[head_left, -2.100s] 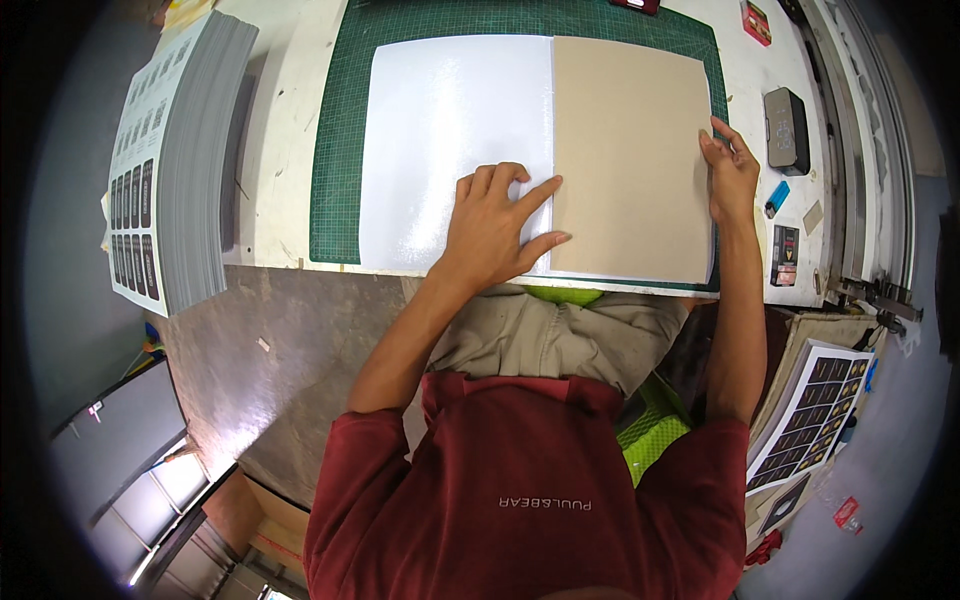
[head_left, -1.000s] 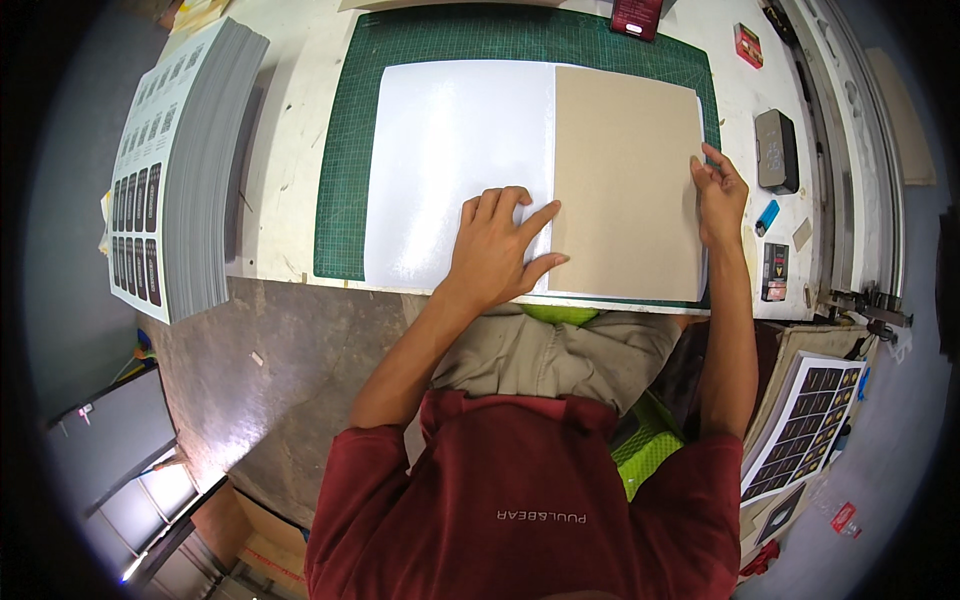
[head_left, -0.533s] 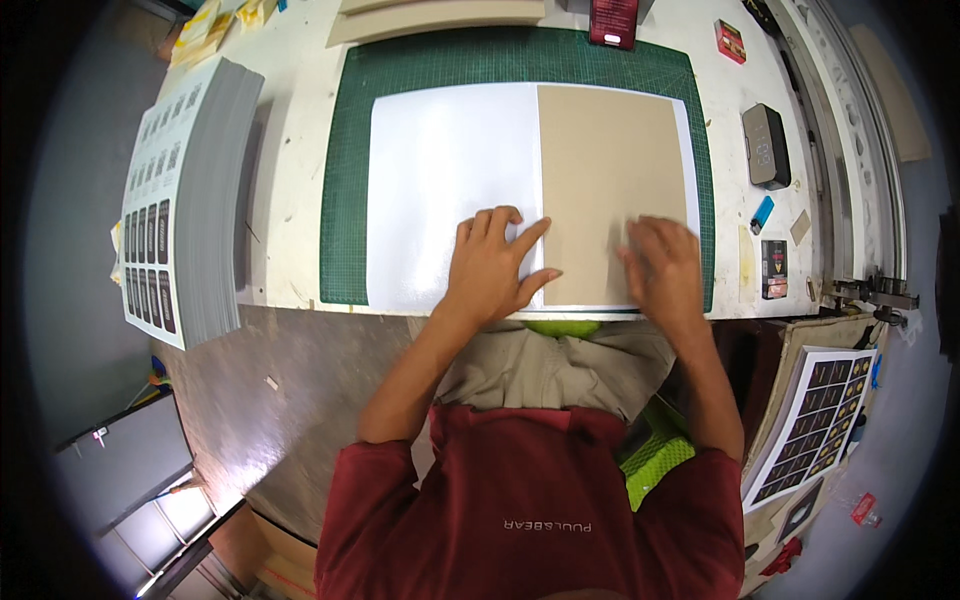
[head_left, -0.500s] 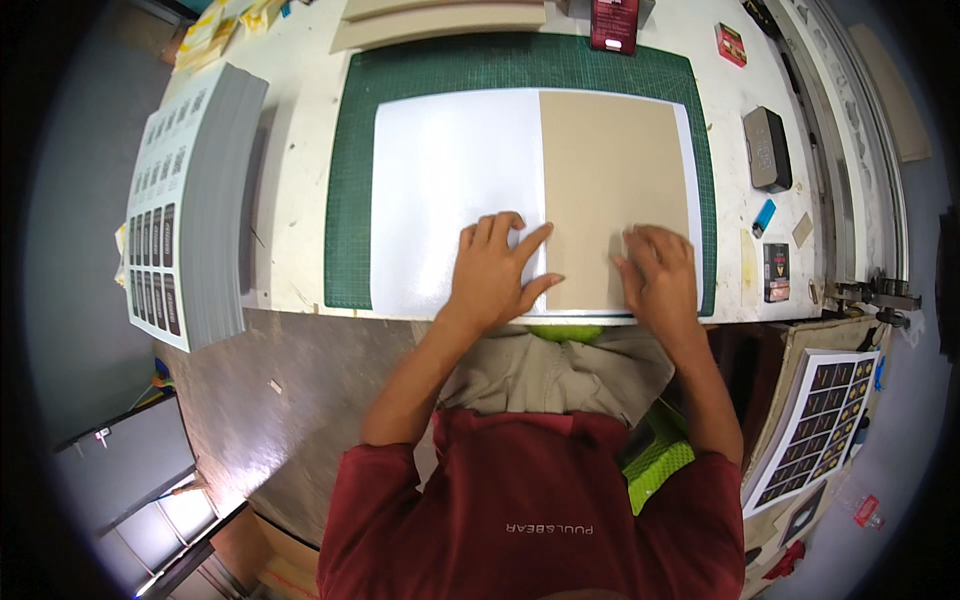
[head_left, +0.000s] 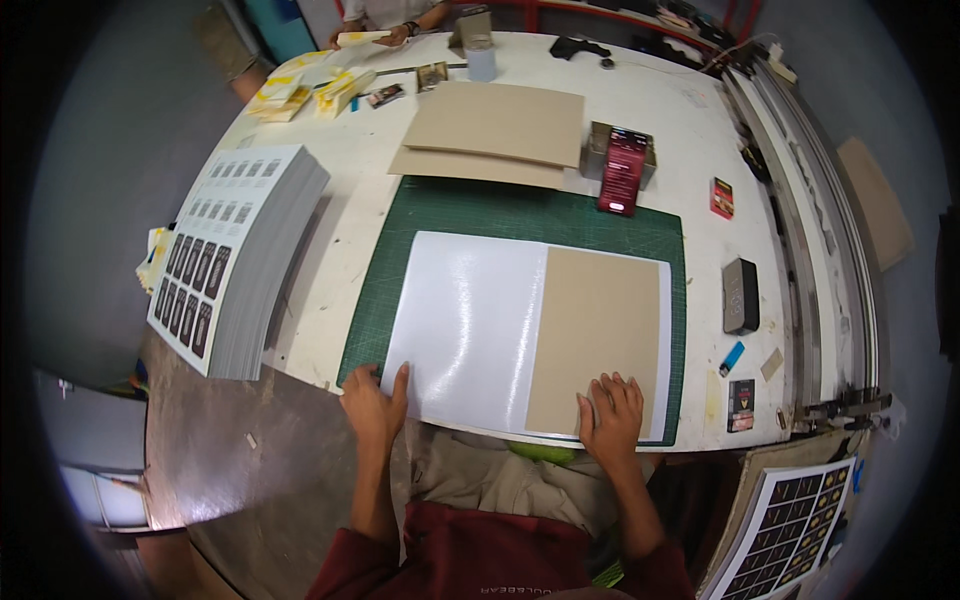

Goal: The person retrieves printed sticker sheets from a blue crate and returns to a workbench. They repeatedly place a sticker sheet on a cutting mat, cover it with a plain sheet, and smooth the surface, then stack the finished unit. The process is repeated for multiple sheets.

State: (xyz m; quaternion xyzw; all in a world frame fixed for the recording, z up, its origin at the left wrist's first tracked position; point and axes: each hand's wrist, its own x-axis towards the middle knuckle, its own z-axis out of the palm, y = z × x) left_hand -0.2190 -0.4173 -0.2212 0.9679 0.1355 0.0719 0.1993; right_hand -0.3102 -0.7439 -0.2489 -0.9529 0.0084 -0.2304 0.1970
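A large glossy white sheet (head_left: 465,320) lies on a green cutting mat (head_left: 400,220), with a tan cardboard panel (head_left: 600,330) covering most of its right half. A white border shows along the panel's right side. At the sheet's near left corner is my left hand (head_left: 375,408), thumb and fingers apart, the thumb by the sheet's edge and the other fingertips over the mat. My right hand (head_left: 612,418) rests on the near right part of the cardboard, palm down, fingers loosely extended. Neither hand holds anything.
A tall stack of printed sheets (head_left: 265,270) stands at the left. Beyond the mat are more cardboard panels (head_left: 490,125) and a propped phone (head_left: 624,170). A digital clock (head_left: 740,297), blue lighter (head_left: 732,358) and small boxes line the right. Another person's hand (head_left: 395,36) is at the far edge.
My left hand has moved left from the cardboard's inner edge to the sheet's near left corner. The right hand now lies flatter on the cardboard. The view has tilted up, showing the table's far side.
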